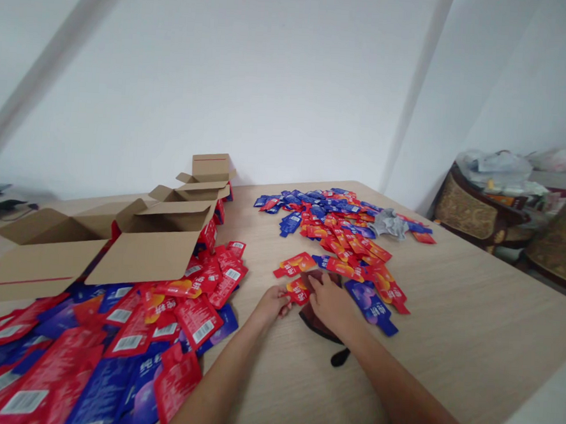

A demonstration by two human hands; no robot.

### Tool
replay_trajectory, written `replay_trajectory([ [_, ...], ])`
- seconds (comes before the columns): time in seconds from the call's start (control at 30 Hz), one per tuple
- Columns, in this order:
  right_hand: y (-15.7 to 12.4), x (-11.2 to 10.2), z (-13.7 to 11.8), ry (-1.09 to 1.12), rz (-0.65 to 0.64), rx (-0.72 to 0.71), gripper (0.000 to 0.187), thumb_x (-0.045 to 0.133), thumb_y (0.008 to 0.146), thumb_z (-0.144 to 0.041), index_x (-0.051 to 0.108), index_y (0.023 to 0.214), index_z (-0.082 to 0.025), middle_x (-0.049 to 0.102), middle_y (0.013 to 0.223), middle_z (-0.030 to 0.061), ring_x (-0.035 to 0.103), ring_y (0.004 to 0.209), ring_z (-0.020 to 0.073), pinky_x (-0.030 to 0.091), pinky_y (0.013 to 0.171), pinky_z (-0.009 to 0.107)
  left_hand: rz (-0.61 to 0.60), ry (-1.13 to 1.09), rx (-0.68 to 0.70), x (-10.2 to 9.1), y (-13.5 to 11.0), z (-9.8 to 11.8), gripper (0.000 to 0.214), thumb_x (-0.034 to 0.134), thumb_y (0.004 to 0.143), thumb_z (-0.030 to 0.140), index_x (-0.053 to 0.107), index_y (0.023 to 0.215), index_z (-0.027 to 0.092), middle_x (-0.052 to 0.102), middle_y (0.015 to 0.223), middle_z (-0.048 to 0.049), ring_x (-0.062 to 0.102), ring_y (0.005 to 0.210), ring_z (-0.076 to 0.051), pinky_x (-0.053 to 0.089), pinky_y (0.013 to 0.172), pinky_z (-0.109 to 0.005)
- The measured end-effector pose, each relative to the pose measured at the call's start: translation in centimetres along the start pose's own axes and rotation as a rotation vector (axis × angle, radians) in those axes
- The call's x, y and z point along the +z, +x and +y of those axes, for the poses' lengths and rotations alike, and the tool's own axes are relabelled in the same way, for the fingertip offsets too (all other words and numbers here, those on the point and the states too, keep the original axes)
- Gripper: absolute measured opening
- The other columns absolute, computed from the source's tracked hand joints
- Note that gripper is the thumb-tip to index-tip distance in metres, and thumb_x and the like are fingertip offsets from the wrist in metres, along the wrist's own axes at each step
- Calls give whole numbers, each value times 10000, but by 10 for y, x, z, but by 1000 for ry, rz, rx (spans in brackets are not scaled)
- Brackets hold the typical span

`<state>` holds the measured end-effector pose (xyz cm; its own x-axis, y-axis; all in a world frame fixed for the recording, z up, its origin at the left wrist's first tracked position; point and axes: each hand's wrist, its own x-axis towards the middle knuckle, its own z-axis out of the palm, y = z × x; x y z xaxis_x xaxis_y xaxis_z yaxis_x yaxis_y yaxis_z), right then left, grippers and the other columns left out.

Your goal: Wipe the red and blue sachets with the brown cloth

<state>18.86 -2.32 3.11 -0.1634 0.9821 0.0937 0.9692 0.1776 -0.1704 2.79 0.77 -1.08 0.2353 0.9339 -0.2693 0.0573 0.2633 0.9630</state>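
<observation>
Pinching the left edge of a red sachet (pixel 298 291), the left hand (pixel 272 302) has thumb and fingers together on it. The sachet lies just right of those fingertips, between the two hands; its long axis seems to run left to right, with its ends partly hidden. Just beside it, the right hand (pixel 331 304) rests bent fingers on a dark brown pouch (pixel 312 317); whether they grip it, I cannot tell. The pouch slants from far left to near right, a black tab (pixel 340 357) nearest. A blue-purple sachet (pixel 368 303) lies right, a sachet heap (pixel 342 235) farther off, cartons (pixel 141 254) left.
</observation>
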Motion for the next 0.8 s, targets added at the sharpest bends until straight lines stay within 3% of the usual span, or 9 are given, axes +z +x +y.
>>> replay_trajectory([
  [0.13, -9, 5, -28, 53, -63, -152, 444, 359, 871, -295, 404, 1311, -246, 489, 1193, 92, 559, 940, 195, 426, 780, 297, -37, 32, 12, 0, -6, 1, 113, 525, 623, 175, 502, 731, 151, 423, 418, 89, 316, 312, -31, 171, 345, -161],
  [0.37, 11, -1, -7, -2, -35, 39, 386, 327, 885, -274, 501, 1227, -238, 534, 1138, 101, 580, 902, 187, 419, 753, 282, -69, 32, -110, -3, -9, 4, 172, 537, 600, 168, 495, 766, 157, 485, 441, 71, 325, 298, -33, 145, 329, -152],
  [0.57, -8, 8, -29, 50, -50, -153, 416, 379, 858, -289, 466, 1261, -238, 529, 1151, 99, 586, 884, 186, 423, 758, 285, -120, 41, -46, -4, -9, 1, 137, 520, 581, 145, 536, 717, 138, 412, 387, 85, 307, 292, -33, 150, 321, -157],
  [0.67, 0, 6, -16, 65, -73, -100, 390, 352, 866, -270, 506, 1224, -253, 550, 1127, 86, 593, 900, 181, 418, 778, 284, -134, 33, -50, -6, -11, 3, 160, 542, 574, 158, 553, 732, 134, 479, 431, 64, 316, 293, -29, 153, 315, -157],
  [0.8, 18, 1, 19, 10, -58, 97, 368, 317, 885, -277, 558, 1154, -206, 566, 1099, 106, 603, 894, 183, 426, 740, 271, -102, -35, -82, -12, -15, 7, 128, 587, 589, 216, 550, 676, 130, 511, 443, 46, 320, 288, -22, 159, 310, -156],
])
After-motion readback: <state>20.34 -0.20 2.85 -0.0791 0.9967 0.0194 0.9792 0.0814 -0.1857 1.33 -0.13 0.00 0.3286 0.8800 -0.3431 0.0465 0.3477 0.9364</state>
